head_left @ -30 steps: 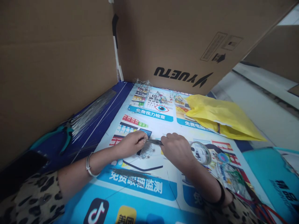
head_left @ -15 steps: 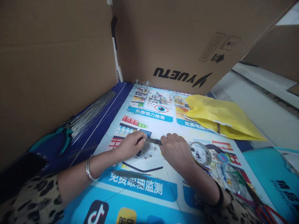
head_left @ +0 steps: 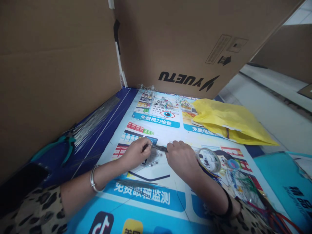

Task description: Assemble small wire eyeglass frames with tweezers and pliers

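My right hand (head_left: 182, 160) is closed round a pair of pliers (head_left: 160, 148), its slim dark jaws pointing left; the handles are hidden in the palm. The jaw tips meet the fingertips of my left hand (head_left: 136, 153), which pinches a thin wire piece with small clear beads (head_left: 154, 158). This beaded wire hangs in a loose curve just below the jaws, over the printed sheet (head_left: 161, 134). Loose straight wires (head_left: 136, 182) lie on the sheet nearer to me.
Left are teal-handled pliers (head_left: 69, 148) beside a bundle of straight wires (head_left: 94, 120). A yellow bag (head_left: 229, 118), a clear tape roll (head_left: 209, 160) and tangled coloured wires (head_left: 243, 187) lie right. Cardboard walls (head_left: 170, 39) rise behind and left. Small wire pieces (head_left: 147, 91) lie at the back.
The view has shifted slightly. Both hands keep almost the same place, with the pliers still at the left fingertips; the beaded wire has turned or shifted a little.
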`<state>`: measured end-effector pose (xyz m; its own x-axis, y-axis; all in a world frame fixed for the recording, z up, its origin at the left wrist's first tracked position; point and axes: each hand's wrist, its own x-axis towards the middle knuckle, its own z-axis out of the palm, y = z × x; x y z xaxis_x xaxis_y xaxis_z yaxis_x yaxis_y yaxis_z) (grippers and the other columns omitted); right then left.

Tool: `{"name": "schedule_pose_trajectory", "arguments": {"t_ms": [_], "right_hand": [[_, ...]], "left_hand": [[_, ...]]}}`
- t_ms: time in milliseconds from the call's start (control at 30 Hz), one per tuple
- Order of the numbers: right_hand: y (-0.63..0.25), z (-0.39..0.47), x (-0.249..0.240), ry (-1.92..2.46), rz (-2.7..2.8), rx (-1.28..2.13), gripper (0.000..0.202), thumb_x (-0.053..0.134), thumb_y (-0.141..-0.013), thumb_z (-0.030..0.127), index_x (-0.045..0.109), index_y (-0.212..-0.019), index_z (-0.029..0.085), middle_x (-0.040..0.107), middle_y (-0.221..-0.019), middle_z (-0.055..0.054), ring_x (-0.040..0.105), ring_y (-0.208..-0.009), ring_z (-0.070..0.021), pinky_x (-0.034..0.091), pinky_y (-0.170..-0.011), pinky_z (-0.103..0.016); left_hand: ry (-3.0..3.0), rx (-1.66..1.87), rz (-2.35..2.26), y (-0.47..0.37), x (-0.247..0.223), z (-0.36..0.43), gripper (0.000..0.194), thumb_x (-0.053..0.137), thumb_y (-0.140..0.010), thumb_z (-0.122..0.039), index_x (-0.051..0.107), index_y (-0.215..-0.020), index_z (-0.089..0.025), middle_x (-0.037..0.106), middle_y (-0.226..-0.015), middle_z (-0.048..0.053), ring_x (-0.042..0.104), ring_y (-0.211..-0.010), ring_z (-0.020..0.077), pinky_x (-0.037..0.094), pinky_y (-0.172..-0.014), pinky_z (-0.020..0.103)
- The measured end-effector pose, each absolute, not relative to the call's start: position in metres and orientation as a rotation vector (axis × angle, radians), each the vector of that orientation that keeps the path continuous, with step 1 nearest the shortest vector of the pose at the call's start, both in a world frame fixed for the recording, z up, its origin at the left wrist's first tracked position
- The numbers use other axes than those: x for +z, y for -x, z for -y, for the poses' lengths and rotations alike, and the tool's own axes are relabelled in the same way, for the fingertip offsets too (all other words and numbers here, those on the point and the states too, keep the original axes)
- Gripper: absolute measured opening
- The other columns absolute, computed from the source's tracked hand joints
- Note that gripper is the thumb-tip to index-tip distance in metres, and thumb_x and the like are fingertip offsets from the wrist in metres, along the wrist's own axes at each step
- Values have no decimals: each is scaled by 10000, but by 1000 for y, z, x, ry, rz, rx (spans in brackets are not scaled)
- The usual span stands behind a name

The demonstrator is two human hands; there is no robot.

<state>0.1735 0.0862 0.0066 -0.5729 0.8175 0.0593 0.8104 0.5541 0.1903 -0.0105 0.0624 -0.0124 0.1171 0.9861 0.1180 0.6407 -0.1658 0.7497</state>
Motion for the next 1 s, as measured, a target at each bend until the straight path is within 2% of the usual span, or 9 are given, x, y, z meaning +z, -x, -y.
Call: {"name": "schedule_pose_trajectory", "arguments": {"t_ms": [533, 800, 1000], "right_hand": [[-170, -86, 1, -1452, -2679, 322, 99, 461, -793, 137, 556, -817, 158, 603, -776, -94, 555, -727, -214, 342, -587, -287], [-171, -92, 5, -1496, -2626, 90, 171, 437, -860, 297, 561, -864, 179, 626, -848, -70, 580, -777, -185, 359, -607, -259], [-175, -100, 0, -1518, -2660, 54, 158, 452, -843, 295, 561, -855, 181, 619, -861, -57, 560, -821, -182, 355, -655, -261]], "left_hand": [[-1888, 885, -1613, 10, -14, -62, 108, 443, -710, -79, 472, -686, -180, 474, -616, -38, 453, -596, 111, 331, -569, 222], [-1753, 912, -1473, 11, -13, -64, 97, 416, -735, -118, 465, -673, -173, 439, -610, -38, 414, -579, 98, 335, -551, 212], [-1622, 919, -1365, 14, -14, -66, 99, 410, -765, -162, 462, -681, -172, 414, -601, -40, 391, -559, 91, 332, -533, 206]]}}
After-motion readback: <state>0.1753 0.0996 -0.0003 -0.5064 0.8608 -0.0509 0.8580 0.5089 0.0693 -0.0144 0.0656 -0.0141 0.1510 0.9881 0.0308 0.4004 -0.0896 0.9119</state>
